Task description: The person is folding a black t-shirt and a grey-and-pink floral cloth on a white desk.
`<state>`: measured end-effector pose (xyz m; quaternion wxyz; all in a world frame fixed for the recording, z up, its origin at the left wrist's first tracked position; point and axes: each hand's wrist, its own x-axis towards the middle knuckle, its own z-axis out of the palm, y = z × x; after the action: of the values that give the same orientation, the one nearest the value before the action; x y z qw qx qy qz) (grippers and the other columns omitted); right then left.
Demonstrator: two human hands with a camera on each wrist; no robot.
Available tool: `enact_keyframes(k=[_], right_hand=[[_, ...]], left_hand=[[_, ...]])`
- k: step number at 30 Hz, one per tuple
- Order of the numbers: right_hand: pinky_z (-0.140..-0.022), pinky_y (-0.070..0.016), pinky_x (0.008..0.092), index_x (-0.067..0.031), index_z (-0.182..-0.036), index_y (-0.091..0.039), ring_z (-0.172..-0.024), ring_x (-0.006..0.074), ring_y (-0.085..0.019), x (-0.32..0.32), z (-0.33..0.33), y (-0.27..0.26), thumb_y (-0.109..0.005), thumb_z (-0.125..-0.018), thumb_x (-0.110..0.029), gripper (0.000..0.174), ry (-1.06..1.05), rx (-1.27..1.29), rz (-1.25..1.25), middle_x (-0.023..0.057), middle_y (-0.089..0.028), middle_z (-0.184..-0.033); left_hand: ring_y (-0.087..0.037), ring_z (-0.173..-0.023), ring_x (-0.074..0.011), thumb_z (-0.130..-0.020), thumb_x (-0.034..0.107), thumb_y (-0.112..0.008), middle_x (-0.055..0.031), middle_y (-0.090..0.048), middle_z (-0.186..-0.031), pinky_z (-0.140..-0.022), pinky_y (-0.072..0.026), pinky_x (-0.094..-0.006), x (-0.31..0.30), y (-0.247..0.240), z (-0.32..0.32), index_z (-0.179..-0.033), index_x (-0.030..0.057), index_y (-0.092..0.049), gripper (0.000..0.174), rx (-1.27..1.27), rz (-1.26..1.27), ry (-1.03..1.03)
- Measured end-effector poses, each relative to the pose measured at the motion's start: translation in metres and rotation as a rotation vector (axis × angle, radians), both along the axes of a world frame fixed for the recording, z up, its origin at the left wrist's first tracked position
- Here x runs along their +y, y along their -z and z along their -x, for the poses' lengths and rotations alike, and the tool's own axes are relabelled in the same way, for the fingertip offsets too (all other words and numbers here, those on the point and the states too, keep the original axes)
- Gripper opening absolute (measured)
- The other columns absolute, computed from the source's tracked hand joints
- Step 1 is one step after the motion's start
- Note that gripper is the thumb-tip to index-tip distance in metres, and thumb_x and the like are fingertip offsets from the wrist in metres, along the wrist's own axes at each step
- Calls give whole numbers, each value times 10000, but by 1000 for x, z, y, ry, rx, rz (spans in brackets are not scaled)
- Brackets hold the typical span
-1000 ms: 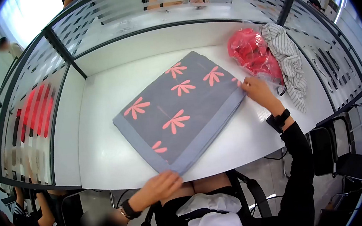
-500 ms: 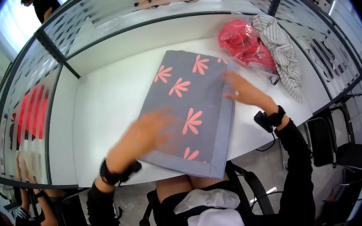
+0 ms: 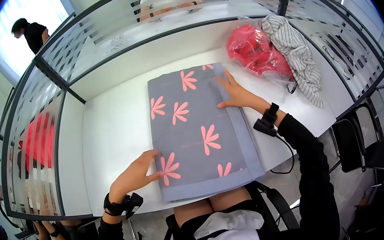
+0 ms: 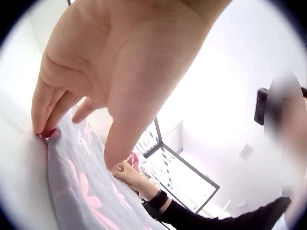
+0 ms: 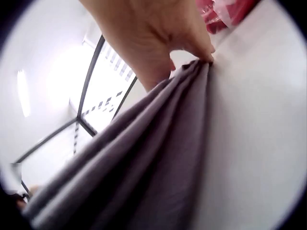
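Note:
A folded grey cloth (image 3: 198,133) with pink flower prints lies lengthwise on the white table (image 3: 109,128), its near end hanging slightly over the front edge. My left hand (image 3: 137,174) reaches its lower left edge with the fingers stretched out. In the left wrist view the fingertips (image 4: 45,129) touch that edge of the cloth (image 4: 86,191) and the thumb rests on top. My right hand (image 3: 234,92) lies flat on the cloth's upper right border. The right wrist view has its fingertips (image 5: 204,52) at the stacked folds of the cloth (image 5: 134,163).
A red bundle in clear plastic (image 3: 255,51) and a striped garment (image 3: 296,50) lie at the table's back right. Frosted glass partitions (image 3: 100,31) close the table's back and both sides. Chairs (image 3: 356,146) stand to the right. People sit or stand beyond the partitions.
The cloth has turned from a diagonal lie to lengthwise in front of me. My left hand went from its near corner to its left edge. My right hand moved onto the upper right border.

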<state>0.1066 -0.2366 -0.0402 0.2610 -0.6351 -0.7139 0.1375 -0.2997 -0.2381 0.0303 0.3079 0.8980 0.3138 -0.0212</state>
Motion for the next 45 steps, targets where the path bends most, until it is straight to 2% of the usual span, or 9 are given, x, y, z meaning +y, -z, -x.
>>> enact_keyframes(k=[4,10,11,15,21,27,30,34,45], right_hand=[[-999,-340,402,-47,-1317,-330,-1267,404,-302,17,-2,-2,-723,-728,-292,749,84,337,-63,288,-284,-1344],[-843,-473,374,-62,-1325,-255,-1022,257,-569,1,-39,9,-641,-822,-167,642,54,1379,291,182,-516,-1159],[-793,-502,350,-82,-1370,-193,-885,219,-619,-4,-45,7,-596,-853,-134,657,21,1383,374,137,-579,-1032],[-765,-491,298,-155,-1436,-65,-797,134,-587,-29,-32,-15,-599,-841,-116,800,10,1145,449,86,-590,-898],[-832,-401,259,-103,-1412,-229,-890,127,-535,-41,-19,-35,-655,-715,-106,817,-151,769,423,87,-594,-986],[-971,-343,307,-58,-1387,-288,-1227,186,-358,-50,0,-41,-749,-622,-129,896,-298,897,376,85,-266,-1397],[-947,-385,312,-82,-1392,-282,-1202,179,-395,-53,6,-36,-708,-657,-52,849,-347,816,314,80,-317,-1372],[-845,-434,264,-65,-1228,-506,-994,136,-526,-53,13,-33,-747,-642,-61,634,-105,629,421,59,-533,-1152],[-790,-444,241,-60,-1152,-546,-899,108,-547,-50,13,-27,-740,-649,-32,539,-99,751,332,29,-583,-1015]], left_hand=[[-538,-1061,-198,-834,103,-609,-179,-478,-1241,-897,-439,-303,30,5,-10,-1365,43,-236,652,-248,482,-467],[-556,-870,-136,-856,122,-578,-107,-575,-1009,-793,-458,-284,81,47,-20,-1382,84,-235,630,-634,802,-663],[-552,-845,-132,-855,119,-577,-95,-579,-978,-780,-459,-284,79,53,-25,-1386,95,-234,633,-665,754,-633],[-561,-893,-138,-809,30,-585,-93,-582,-989,-808,-456,-268,61,37,-41,-1401,126,-222,701,-682,611,-478],[-537,-961,-128,-729,9,-670,-28,-534,-1066,-824,-456,-263,61,43,-35,-1225,91,-465,543,-532,540,-358],[-543,-951,-141,-675,-9,-709,-39,-518,-1097,-814,-465,-272,57,43,-35,-1232,90,-457,620,-557,504,-341],[-551,-950,-148,-672,-8,-711,-44,-517,-1106,-810,-469,-269,55,39,-36,-1233,90,-456,624,-558,502,-371],[-566,-933,-144,-681,-27,-700,-45,-540,-1080,-790,-482,-263,52,38,-36,-1218,72,-470,593,-558,496,-411],[-627,-727,-116,-691,-63,-686,-70,-645,-834,-669,-505,-222,51,38,-32,-1122,22,-562,457,-647,498,-560]])
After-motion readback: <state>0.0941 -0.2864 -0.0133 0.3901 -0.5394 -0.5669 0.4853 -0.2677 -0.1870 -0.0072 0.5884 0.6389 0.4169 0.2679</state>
